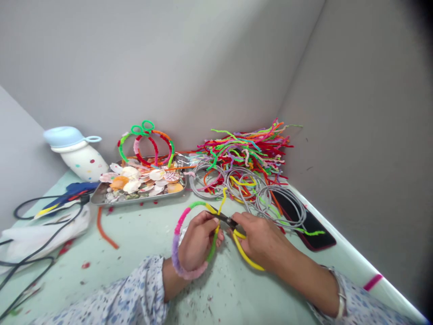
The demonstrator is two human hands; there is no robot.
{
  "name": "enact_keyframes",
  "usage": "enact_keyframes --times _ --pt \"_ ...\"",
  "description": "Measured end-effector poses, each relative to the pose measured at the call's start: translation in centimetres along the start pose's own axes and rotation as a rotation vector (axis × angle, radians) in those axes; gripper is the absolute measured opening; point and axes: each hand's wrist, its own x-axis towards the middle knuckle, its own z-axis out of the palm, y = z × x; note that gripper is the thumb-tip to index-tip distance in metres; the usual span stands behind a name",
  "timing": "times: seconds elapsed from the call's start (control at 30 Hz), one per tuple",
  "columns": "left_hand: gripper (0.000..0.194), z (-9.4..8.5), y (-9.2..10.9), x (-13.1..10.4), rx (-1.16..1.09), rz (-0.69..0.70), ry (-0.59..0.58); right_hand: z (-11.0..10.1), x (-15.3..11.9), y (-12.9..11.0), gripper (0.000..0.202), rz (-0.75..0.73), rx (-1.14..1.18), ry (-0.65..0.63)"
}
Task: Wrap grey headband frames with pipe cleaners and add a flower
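Note:
My left hand (pixel 199 234) is closed on a ring wrapped in coloured pipe cleaner (pixel 176 243), with pink, green, yellow and purple stretches. The ring circles that hand's fingers and palm. A yellow pipe cleaner end (pixel 222 201) sticks up from its top right. My right hand (pixel 260 237) grips yellow-handled pliers (pixel 248 257). Their dark jaws (pixel 221 217) lie at the yellow part of the ring, beside my left fingertips. Whether the jaws touch the wire is hard to make out.
A metal tray (pixel 138 201) of shells stands behind, with finished-looking rings (pixel 154 146) on it. A bottle (pixel 79 155) leans at the left near black cables (pixel 43 246). Pipe cleaners (pixel 250 146), grey wire coils (pixel 206 180) and a phone (pixel 316 232) lie at the right.

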Motion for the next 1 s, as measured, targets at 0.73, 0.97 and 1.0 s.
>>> enact_keyframes --times 0.73,0.97,1.0 --pt "0.022 -0.2 1.5 0.4 0.068 0.074 0.096 -3.1 0.0 0.9 0.030 0.182 -0.117 -0.159" --pt "0.016 0.1 1.1 -0.4 0.100 0.173 -0.002 -3.3 -0.1 0.1 0.028 0.148 -0.114 -0.162" --pt "0.016 0.1 0.9 -0.5 0.128 0.199 -0.016 -3.5 0.0 0.0 0.021 0.129 -0.061 -0.108"
